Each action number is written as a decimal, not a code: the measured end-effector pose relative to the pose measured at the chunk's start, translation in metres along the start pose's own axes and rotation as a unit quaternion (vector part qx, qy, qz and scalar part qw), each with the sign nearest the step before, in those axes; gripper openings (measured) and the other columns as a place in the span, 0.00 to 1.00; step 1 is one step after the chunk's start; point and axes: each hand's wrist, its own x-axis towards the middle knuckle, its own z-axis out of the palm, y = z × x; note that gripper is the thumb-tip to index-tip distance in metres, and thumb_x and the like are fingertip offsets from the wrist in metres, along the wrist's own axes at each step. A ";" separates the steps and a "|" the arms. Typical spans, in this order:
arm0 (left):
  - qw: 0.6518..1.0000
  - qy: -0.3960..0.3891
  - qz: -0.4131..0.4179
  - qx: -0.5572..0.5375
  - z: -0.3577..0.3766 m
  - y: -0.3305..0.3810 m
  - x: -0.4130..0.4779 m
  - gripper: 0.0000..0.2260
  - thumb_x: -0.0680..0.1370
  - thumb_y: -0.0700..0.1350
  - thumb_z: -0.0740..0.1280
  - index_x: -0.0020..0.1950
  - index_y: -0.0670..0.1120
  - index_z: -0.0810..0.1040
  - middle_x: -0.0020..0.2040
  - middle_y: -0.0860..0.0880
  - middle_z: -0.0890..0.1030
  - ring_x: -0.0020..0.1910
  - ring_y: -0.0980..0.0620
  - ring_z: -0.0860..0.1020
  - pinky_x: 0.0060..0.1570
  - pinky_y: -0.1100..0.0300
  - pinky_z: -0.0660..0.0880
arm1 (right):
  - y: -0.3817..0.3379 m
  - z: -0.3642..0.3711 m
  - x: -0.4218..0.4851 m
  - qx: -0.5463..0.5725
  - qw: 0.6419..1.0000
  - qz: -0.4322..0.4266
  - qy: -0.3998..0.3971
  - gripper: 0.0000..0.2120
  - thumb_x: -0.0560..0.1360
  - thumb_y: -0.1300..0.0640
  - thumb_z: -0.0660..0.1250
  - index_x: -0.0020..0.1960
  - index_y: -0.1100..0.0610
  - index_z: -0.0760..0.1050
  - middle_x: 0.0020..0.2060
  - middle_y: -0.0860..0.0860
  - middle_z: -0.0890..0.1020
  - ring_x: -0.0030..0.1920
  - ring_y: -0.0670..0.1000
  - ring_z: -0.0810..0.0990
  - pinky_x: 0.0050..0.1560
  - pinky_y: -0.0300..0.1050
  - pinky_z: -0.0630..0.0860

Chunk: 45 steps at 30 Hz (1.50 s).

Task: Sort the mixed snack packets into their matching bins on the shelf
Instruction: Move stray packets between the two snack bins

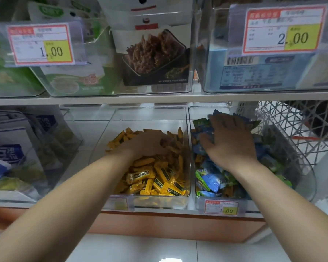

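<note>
A white shop shelf (159, 100) stands on a glossy tiled floor (140, 248). On its lower board, the middle clear bin (187, 148) holds long yellow packets (159, 178). Those near the front edge lie flat, slanting mostly left to right, while some at the back stand on end. The left hand (146, 144) is blurred, cupped over them; whether it holds any I cannot tell. The right bin (254, 202) holds blue and green packets (212, 182) with a few yellow ones among them. The right hand (229, 140) rests on them, fingers spread.

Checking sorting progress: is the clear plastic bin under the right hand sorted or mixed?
Mixed: orange-yellow packets lie among blue and green packets in this clear plastic bin.
</note>
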 end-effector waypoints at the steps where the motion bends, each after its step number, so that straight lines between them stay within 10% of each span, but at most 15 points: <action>1: 1.000 0.010 0.005 0.013 -0.004 -0.006 -0.004 0.21 0.73 0.62 0.65 0.62 0.54 0.79 0.49 0.56 0.78 0.49 0.54 0.75 0.43 0.59 0.69 | -0.007 0.000 0.000 0.028 0.999 -0.038 0.007 0.30 0.78 0.38 0.56 0.75 0.51 0.65 0.74 0.52 0.68 0.74 0.59 0.63 0.73 0.57 0.61; 11: 0.946 0.120 -0.213 0.211 -0.037 -0.026 -0.012 0.17 0.77 0.58 0.67 0.58 0.48 0.79 0.52 0.47 0.80 0.52 0.45 0.79 0.49 0.53 0.74 | -0.021 0.026 -0.007 0.057 0.987 -0.080 -0.125 0.36 0.74 0.34 0.59 0.78 0.42 0.53 0.80 0.44 0.53 0.78 0.55 0.57 0.76 0.55 0.56; 15: 0.969 0.159 -0.093 0.166 -0.025 0.005 0.006 0.17 0.79 0.53 0.66 0.66 0.48 0.76 0.61 0.47 0.78 0.60 0.46 0.76 0.57 0.51 0.72 | -0.021 0.028 -0.008 0.054 0.987 -0.082 -0.126 0.37 0.74 0.33 0.57 0.79 0.42 0.52 0.80 0.44 0.51 0.78 0.54 0.56 0.77 0.54 0.54; 20: 0.999 -0.018 0.016 0.049 -0.001 0.025 0.015 0.18 0.76 0.60 0.67 0.61 0.52 0.81 0.53 0.53 0.80 0.50 0.52 0.77 0.47 0.57 0.71 | -0.020 0.028 -0.008 0.059 0.987 -0.083 -0.125 0.38 0.72 0.33 0.55 0.79 0.42 0.53 0.80 0.44 0.53 0.78 0.53 0.58 0.76 0.54 0.56; 29: 0.982 0.084 -0.091 0.140 -0.023 -0.025 0.004 0.11 0.76 0.58 0.70 0.52 0.52 0.83 0.48 0.53 0.77 0.50 0.51 0.77 0.41 0.59 0.67 | -0.017 0.029 -0.009 0.059 0.986 -0.087 -0.129 0.39 0.70 0.31 0.51 0.79 0.40 0.50 0.80 0.42 0.51 0.78 0.53 0.57 0.76 0.53 0.53; 35: 0.990 0.102 -0.007 0.097 -0.008 0.001 0.015 0.09 0.78 0.41 0.68 0.55 0.51 0.81 0.56 0.50 0.77 0.55 0.48 0.77 0.54 0.52 0.76 | -0.017 0.030 -0.009 0.057 0.986 -0.086 -0.129 0.39 0.70 0.30 0.51 0.79 0.40 0.50 0.80 0.42 0.51 0.78 0.53 0.56 0.76 0.53 0.53; 45: 0.996 -0.015 -0.030 0.078 0.030 0.006 0.038 0.23 0.74 0.60 0.70 0.64 0.51 0.74 0.56 0.50 0.80 0.49 0.50 0.77 0.41 0.59 0.70 | -0.017 0.027 -0.009 0.070 0.985 -0.089 -0.130 0.39 0.70 0.32 0.53 0.79 0.40 0.51 0.80 0.41 0.51 0.78 0.53 0.57 0.76 0.54 0.54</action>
